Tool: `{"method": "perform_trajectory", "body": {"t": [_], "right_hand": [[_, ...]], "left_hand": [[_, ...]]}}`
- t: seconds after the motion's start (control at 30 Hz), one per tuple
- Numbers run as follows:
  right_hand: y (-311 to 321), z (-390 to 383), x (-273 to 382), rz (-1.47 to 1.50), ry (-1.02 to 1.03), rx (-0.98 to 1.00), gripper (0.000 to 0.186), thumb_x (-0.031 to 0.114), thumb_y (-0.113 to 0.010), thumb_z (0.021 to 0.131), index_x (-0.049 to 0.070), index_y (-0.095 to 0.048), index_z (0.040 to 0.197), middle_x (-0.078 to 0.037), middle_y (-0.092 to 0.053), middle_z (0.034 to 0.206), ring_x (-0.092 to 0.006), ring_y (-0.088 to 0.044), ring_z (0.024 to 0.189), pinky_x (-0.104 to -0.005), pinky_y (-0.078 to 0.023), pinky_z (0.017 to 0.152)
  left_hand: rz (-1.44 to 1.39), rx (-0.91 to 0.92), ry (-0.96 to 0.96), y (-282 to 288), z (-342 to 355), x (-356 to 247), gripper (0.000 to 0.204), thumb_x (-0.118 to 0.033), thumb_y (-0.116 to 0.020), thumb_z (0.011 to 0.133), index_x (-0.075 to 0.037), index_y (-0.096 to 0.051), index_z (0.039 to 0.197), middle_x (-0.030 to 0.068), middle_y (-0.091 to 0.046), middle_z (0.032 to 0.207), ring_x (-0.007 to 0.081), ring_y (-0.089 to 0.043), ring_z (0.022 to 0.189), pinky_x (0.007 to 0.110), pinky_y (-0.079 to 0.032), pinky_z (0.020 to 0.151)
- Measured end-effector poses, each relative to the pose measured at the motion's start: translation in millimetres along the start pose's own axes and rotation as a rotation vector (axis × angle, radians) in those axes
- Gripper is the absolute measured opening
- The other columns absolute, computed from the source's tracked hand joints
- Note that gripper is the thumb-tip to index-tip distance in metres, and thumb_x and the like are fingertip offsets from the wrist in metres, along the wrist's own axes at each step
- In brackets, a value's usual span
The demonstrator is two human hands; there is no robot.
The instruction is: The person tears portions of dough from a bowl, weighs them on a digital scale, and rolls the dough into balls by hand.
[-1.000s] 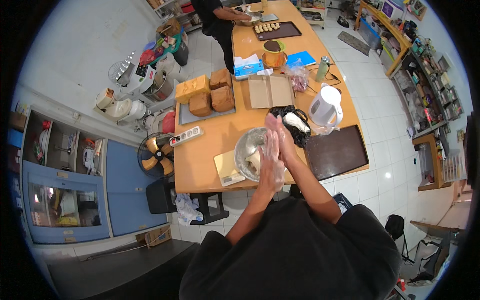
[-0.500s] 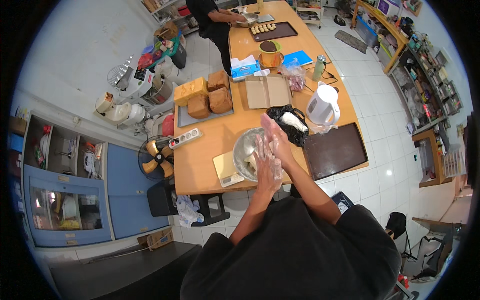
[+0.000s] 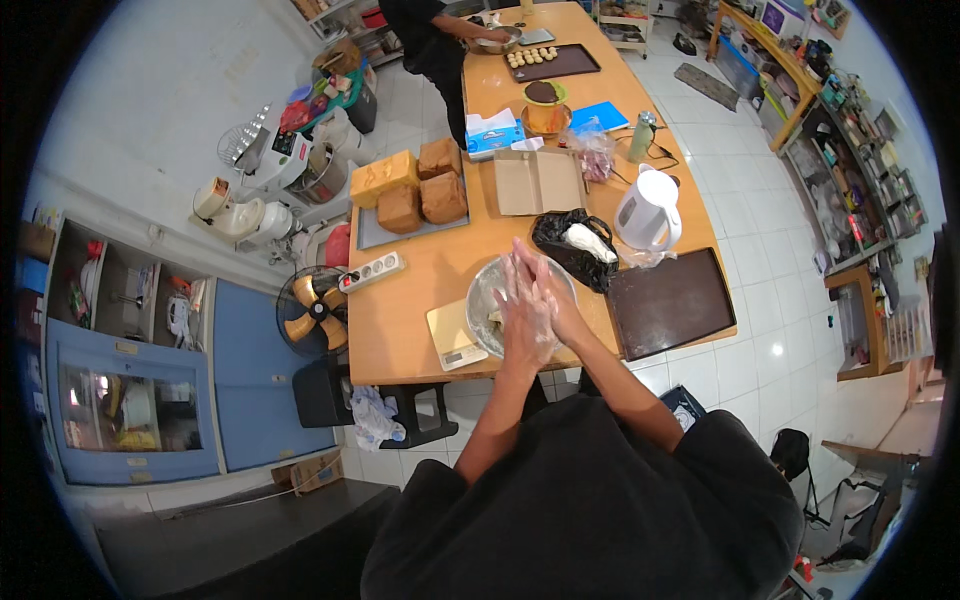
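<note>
My floury left hand [image 3: 522, 318] and right hand [image 3: 553, 300] are palm to palm with fingers stretched out, above a metal bowl [image 3: 482, 290]; whether anything lies between the palms is hidden. Pale dough [image 3: 495, 319] shows partly inside the bowl. A kitchen scale [image 3: 450, 334] sits left of it. Just behind my hands is a black plastic bag [image 3: 555, 244] with a white pack [image 3: 590, 241] in it. A dark baking tray [image 3: 673, 305] lies to the right.
A white kettle [image 3: 648, 208], flat cardboard box [image 3: 537, 182], bread loaves [image 3: 405, 205] on a tray and a power strip [image 3: 373, 270] share the table. At the far end, another person [image 3: 428, 55] works at a bowl beside a tray of small dough balls [image 3: 530, 57]. A fan [image 3: 318, 312] stands left.
My left hand has moved up along my right, its fingertips now higher, while my right hand's fingertips have come down slightly. The palms stay together above the bowl.
</note>
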State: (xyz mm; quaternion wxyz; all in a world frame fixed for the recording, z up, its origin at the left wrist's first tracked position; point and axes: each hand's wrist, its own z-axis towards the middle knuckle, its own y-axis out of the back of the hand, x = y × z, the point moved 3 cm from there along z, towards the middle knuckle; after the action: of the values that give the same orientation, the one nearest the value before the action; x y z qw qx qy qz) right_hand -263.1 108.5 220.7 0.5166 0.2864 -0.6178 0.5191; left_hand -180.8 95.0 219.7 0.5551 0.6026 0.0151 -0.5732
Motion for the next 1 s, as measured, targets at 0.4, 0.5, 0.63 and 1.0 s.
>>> {"method": "perform_trajectory", "body": {"t": [0.4,0.5,0.63,1.0], "right_hand": [[20.5,16.3,-18.3,0.140,-0.180,-0.199,0.067,0.052,-0.034,0.099,0.001,-0.037,0.142,-0.012,-0.036,0.148,-0.0241,-0.033,0.138,-0.0368,-0.023,0.113],[3.6,-4.1,-35.4,0.312,-0.319,-0.145,0.064,0.049,-0.038,0.100,0.001,-0.037,0.142,-0.011,-0.038,0.147,-0.0210,-0.036,0.135,-0.0350,-0.026,0.112],[-17.1,-11.2,-22.2,0.416,-0.139,-0.030,0.059,0.041,-0.034,0.102,-0.001,-0.034,0.143,-0.013,-0.035,0.149,-0.0223,-0.034,0.137,-0.0363,-0.024,0.114],[-22.6,5.1,4.1,0.570,0.077,-0.030,0.079,0.061,-0.020,0.096,0.002,-0.020,0.148,-0.016,-0.024,0.154,-0.0266,-0.023,0.143,-0.0394,-0.015,0.117]], "left_hand": [[-0.002,0.058,0.034,-12.4,-17.4,13.1,0.073,-0.053,-0.026,0.096,-0.005,-0.016,0.151,0.0223,-0.003,0.157,0.0378,-0.001,0.146,0.064,0.001,0.109],[-0.212,-0.037,0.056,-8.0,3.5,27.1,0.076,-0.056,-0.025,0.096,-0.006,-0.012,0.152,0.0225,-0.002,0.157,0.0372,0.000,0.146,0.064,0.004,0.109],[-0.821,-0.149,0.149,4.4,13.7,43.0,0.086,-0.067,-0.013,0.093,-0.003,-0.012,0.151,0.0156,-0.008,0.158,0.0290,-0.005,0.146,0.044,-0.002,0.116],[-1.114,-0.304,0.158,2.4,22.3,-0.6,0.087,-0.068,-0.006,0.093,-0.003,-0.011,0.151,0.0115,-0.010,0.158,0.0259,-0.007,0.146,0.037,-0.002,0.117]]}}
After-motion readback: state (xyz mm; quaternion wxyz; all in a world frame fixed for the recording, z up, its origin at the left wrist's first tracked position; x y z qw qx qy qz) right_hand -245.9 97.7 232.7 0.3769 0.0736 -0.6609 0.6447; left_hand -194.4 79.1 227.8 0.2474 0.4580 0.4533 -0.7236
